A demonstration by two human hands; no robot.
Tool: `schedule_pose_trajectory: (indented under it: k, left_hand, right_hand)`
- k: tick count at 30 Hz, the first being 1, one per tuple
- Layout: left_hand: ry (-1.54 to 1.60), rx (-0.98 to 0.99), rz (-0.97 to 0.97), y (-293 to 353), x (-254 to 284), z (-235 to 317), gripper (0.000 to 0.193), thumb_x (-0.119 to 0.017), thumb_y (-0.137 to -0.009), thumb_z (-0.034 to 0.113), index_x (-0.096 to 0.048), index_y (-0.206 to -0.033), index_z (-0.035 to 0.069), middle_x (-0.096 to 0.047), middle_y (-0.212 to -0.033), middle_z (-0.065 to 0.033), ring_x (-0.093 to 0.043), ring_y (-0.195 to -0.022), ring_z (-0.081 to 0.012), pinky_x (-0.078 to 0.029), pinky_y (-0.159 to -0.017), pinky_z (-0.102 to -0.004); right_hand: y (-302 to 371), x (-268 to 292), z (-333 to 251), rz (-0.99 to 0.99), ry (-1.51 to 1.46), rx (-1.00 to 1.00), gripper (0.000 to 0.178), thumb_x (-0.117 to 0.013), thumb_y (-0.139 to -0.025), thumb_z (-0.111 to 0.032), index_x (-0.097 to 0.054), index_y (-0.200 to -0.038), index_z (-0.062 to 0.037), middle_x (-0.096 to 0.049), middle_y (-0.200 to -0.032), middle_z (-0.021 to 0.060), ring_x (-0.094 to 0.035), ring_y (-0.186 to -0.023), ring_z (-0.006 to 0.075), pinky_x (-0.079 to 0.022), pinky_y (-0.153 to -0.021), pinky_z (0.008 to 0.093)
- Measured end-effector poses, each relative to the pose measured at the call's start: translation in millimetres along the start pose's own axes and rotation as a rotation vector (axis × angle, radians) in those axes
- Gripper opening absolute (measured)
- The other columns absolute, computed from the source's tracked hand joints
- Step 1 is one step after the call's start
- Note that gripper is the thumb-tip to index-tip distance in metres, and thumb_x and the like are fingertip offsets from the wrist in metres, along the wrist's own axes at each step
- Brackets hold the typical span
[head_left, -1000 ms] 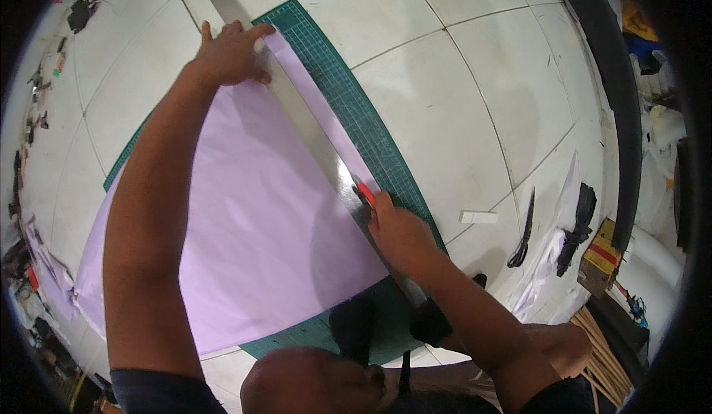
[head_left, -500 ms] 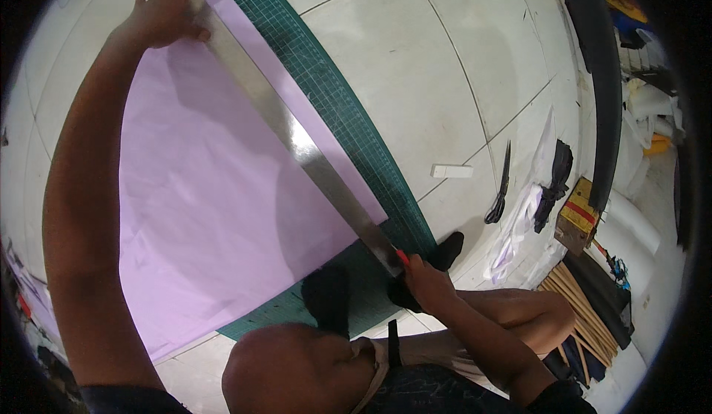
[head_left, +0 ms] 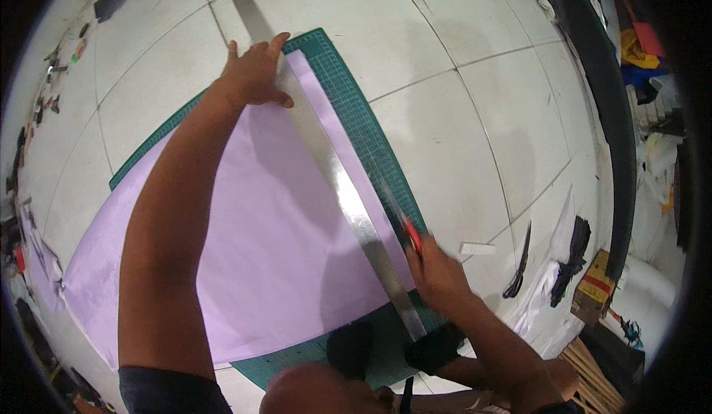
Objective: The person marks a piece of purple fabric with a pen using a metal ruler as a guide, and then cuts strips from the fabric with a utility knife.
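A sheet of lilac fabric (head_left: 274,228) is spread over a green cutting mat (head_left: 371,136) on the floor, running past the mat at the left. Slanting along its right side lies a long steel ruler (head_left: 345,188), which sticks out beyond the mat at the far end. My left hand (head_left: 256,73) presses on the ruler near the fabric's far corner, fingers spread. In my right hand (head_left: 441,273) is a red-handled cutter knife (head_left: 412,234), its blade end blurred and pointing away over the mat's right strip, beside the fabric edge. Whether the blade touches anything, I cannot tell.
My dark-socked feet (head_left: 348,347) rest on the mat's near edge. To the right on the tiles are a white block (head_left: 477,248), black scissors (head_left: 519,265) and a black bundle (head_left: 571,262). A long black roll (head_left: 619,132) stretches along the right side.
My right hand has lifted off the ruler's near end and moved up with the cutter knife to the right of the ruler. The view has shifted; my left hand stays on the ruler.
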State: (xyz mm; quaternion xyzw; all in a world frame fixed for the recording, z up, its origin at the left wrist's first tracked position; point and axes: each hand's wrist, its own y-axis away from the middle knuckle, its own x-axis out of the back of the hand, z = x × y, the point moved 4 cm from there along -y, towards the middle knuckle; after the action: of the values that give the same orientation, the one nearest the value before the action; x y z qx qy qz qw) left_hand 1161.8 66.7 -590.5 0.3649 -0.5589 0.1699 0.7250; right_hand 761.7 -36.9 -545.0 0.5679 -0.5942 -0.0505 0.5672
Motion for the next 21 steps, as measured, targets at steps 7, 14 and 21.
schedule_pose_trajectory:
  k: [7, 14, 21]
  left_hand:
    - [0.056, 0.021, 0.042, 7, -4, -7, 0.127, -0.093, -0.058, 0.042, -0.016, -0.156, 0.015, -0.048, -0.147, -0.0181, -0.043, -0.139, -0.035, -0.014, -0.119, -0.0633]
    - [0.032, 0.022, 0.08, 6, -4, -7, 0.129, -0.093, -0.058, 0.044, -0.014, -0.156, 0.016, -0.05, -0.145, -0.0187, -0.046, -0.137, -0.0356, -0.014, -0.118, -0.0653]
    - [-0.014, -0.019, 0.044, 4, -1, -3, 0.115, -0.092, -0.062, 0.04, -0.023, -0.152, 0.02, -0.055, -0.138, -0.0177, -0.048, -0.134, -0.0361, -0.014, -0.117, -0.0662]
  right_hand:
    - [-163, 33, -164, 0.252, -0.123, 0.328, 0.027, -0.045, -0.098, -0.017, -0.046, -0.115, 0.0037, -0.066, -0.101, 0.0311, -0.064, -0.095, 0.0504, -0.05, -0.084, 0.058]
    - [-189, 38, -206, 0.321, -0.062, 0.302, 0.026, -0.05, -0.095, -0.013, -0.052, -0.114, 0.0047, -0.068, -0.106, 0.0281, -0.067, -0.103, 0.0428, -0.052, -0.091, 0.0514]
    - [-192, 37, -208, 0.309, 0.003, 0.313, 0.025, -0.051, -0.095, -0.015, -0.054, -0.113, 0.0027, -0.069, -0.104, 0.0261, -0.068, -0.102, 0.0415, -0.053, -0.09, 0.0498]
